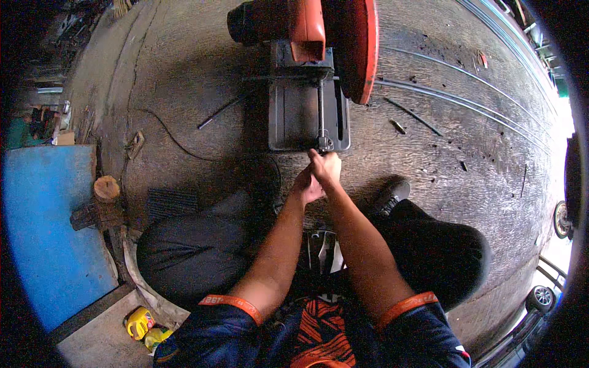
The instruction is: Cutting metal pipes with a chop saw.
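Observation:
A chop saw (307, 73) with an orange-red blade guard and a dark metal base stands on the concrete floor in front of me. Both arms reach forward to its near edge. My right hand (326, 167) grips the vise handle (324, 143) at the front of the base, fingers wrapped round it. My left hand (306, 186) sits just behind and left of the right one, fingers curled against the right wrist; whether it holds anything I cannot tell. I squat with dark-trousered knees on either side of my arms.
Long thin steel rods (466, 101) lie on the floor right of the saw, short offcuts (399, 126) near them. A black power cord (172, 138) trails left. A blue sheet (46, 227), a wooden block (106, 189) and yellow bottles (144, 325) sit at left.

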The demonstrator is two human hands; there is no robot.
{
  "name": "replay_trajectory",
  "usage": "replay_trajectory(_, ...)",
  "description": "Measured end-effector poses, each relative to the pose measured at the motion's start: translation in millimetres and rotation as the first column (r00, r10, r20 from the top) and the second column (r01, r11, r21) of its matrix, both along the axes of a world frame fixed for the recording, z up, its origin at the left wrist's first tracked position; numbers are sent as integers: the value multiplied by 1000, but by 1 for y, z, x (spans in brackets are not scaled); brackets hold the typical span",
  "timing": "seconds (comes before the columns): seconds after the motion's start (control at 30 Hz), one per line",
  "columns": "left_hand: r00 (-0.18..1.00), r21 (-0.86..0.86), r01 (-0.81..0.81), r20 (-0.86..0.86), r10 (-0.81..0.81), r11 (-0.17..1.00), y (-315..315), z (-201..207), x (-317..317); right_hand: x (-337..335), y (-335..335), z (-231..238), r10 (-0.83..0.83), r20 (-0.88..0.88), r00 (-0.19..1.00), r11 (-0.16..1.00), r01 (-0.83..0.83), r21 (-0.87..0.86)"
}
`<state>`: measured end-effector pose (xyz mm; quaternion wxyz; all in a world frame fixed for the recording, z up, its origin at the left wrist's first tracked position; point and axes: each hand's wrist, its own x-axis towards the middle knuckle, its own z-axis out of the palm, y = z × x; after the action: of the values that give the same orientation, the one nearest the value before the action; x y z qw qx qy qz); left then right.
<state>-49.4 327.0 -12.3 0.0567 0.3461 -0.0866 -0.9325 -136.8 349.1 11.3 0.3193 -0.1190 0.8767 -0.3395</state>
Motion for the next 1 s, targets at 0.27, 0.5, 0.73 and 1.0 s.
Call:
replay_trajectory(0.27, 994, 40, -112, 15, 111, 993, -6, -30, 10, -16, -9, -12, -5, 240, 971, 996, -17, 92)
replay_trajectory(0.5, 899, 301, -432, 215, 381, 850, -12, -81, 18, -18, -8, -5, 25, 256, 966, 999, -29, 14)
replay_trajectory(0.73, 832, 424, 28, -512, 214, 905, -14, -65, 14, -28, 4, -60, 89, 435, 896, 982, -5, -190)
replay_trajectory(1.0, 819, 647, -156, -338, 463, 747, -10, -68, -4, -31, 2, -55, 537, -134, 833, 825, -552, -125)
